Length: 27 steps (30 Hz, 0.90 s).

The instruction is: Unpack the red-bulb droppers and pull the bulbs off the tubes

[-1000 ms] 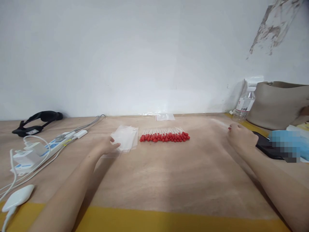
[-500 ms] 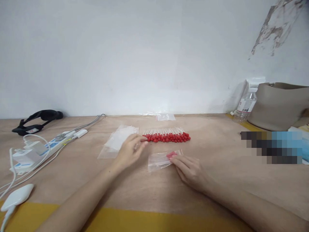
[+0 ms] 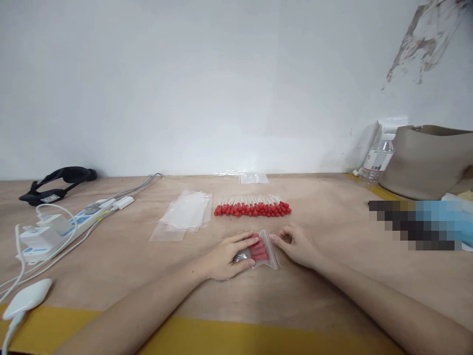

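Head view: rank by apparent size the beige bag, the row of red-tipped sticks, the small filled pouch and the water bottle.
1. beige bag, cut by the frame edge
2. row of red-tipped sticks
3. small filled pouch and water bottle: alike, and nearness differs, so unranked.

No readable text; water bottle (image 3: 377, 158) label too small, blurred to read.
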{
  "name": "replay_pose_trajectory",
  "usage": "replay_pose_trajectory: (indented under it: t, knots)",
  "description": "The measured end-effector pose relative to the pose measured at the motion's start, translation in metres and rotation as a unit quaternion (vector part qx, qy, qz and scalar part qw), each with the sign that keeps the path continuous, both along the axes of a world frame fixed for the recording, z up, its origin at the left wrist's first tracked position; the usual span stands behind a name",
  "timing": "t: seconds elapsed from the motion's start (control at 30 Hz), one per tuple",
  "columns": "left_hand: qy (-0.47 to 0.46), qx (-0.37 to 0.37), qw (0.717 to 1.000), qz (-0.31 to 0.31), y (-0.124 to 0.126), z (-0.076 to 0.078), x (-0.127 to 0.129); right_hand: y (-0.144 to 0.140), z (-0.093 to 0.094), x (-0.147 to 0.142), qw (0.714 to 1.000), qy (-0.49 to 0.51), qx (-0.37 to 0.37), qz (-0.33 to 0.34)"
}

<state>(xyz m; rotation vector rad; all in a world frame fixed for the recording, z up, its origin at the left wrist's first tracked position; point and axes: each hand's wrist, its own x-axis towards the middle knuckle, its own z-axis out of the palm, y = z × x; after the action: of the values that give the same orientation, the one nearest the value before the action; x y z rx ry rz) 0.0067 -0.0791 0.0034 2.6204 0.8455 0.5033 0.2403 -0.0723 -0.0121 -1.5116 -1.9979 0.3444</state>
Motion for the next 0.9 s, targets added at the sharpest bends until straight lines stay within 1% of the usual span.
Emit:
replay_pose_trajectory:
  t: [0.07,0.13,0.2,0.3,0.37,0.47,0.53,0.6,0.73,0.9]
  knots:
    - [-0.003,0.001,1.000,0.000,0.000,0.000,0.001,0.000,0.001,-0.003,0.998,0.000,-0.057,0.033]
    - [-0.006,0.000,1.000,0.004,0.000,-0.001,0.001,-0.002,0.002,-0.006,0.994,0.008,-0.093,0.064]
    - [-0.011,0.002,1.000,0.005,0.002,-0.001,0.000,-0.004,0.003,-0.008,0.989,0.025,-0.124,0.081]
    - [-0.010,-0.004,1.000,-0.007,0.007,0.002,-0.003,-0.005,0.004,-0.009,0.979,0.064,-0.175,0.083]
    - [-0.001,-0.010,1.000,-0.024,0.011,0.007,-0.002,-0.005,0.004,-0.009,0.974,0.087,-0.199,0.067]
    - [-0.009,-0.003,0.999,-0.040,0.015,0.014,0.006,-0.006,0.006,-0.012,0.973,0.092,-0.210,0.032]
    - [-0.028,0.018,0.999,-0.026,0.017,0.014,0.016,-0.007,0.009,-0.014,0.973,0.078,-0.215,0.018]
    - [-0.037,0.057,0.998,-0.010,0.020,0.011,0.025,-0.008,0.011,-0.016,0.975,0.059,-0.216,0.013]
    - [-0.005,0.141,0.990,-0.021,0.032,0.002,0.036,-0.009,0.013,-0.017,0.977,0.048,-0.205,0.025]
    - [0.040,0.207,0.976,-0.047,0.038,0.003,0.038,-0.010,0.014,-0.015,0.976,0.057,-0.208,0.024]
